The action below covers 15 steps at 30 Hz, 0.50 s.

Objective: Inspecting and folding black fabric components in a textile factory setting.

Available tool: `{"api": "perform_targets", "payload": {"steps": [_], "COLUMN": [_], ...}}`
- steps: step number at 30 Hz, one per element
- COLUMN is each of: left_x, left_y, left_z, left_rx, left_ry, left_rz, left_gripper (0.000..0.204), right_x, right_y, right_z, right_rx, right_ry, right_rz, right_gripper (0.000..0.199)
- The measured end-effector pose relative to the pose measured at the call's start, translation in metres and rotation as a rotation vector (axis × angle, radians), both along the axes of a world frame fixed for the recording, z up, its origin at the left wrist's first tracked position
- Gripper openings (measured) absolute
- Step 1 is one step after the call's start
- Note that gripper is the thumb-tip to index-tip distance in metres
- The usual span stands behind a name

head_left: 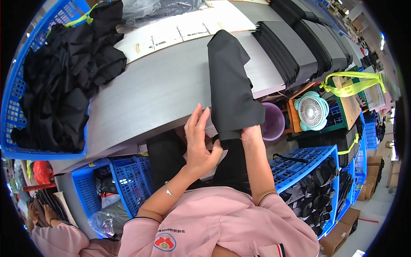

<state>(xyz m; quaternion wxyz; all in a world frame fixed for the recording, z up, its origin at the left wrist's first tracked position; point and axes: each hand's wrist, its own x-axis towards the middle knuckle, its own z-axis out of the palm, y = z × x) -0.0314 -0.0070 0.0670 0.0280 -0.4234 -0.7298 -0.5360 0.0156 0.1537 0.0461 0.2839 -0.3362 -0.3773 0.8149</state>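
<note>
A long folded black fabric piece point(231, 85) lies across the grey table point(162, 90), its near end hanging over the front edge. My right hand point(250, 135) grips that near end from below. My left hand point(200, 143) is raised beside it, fingers spread and upright, thumb close to the fabric's lower corner, holding nothing that I can see. More black cloth point(171, 158) hangs below the table edge in front of me.
A blue basket point(13, 107) at the left holds a heap of black garments point(64, 81). Stacks of black pieces point(299, 47) line the table's right end. Below are blue crates point(299, 162), a purple basket point(274, 122) and a small teal fan point(311, 110). Another person's sleeve point(55, 240) is at the lower left.
</note>
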Motion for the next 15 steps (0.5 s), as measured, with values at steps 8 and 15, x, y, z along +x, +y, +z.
{"api": "perform_targets", "payload": {"steps": [8, 15], "left_x": [0.0, 0.008], "left_y": [0.034, 0.037], "left_z": [0.002, 0.003], "left_rx": [0.176, 0.245], "left_ry": [-0.105, -0.229], "left_rz": [0.135, 0.057], "left_gripper": [0.068, 0.068], "right_x": [-0.003, -0.003], "right_y": [-0.008, -0.012], "right_z": [0.018, -0.001], "right_rx": [-0.024, -0.107], "right_ry": [0.14, 0.332], "right_rz": [0.131, 0.098], "right_gripper": [0.037, 0.032]}}
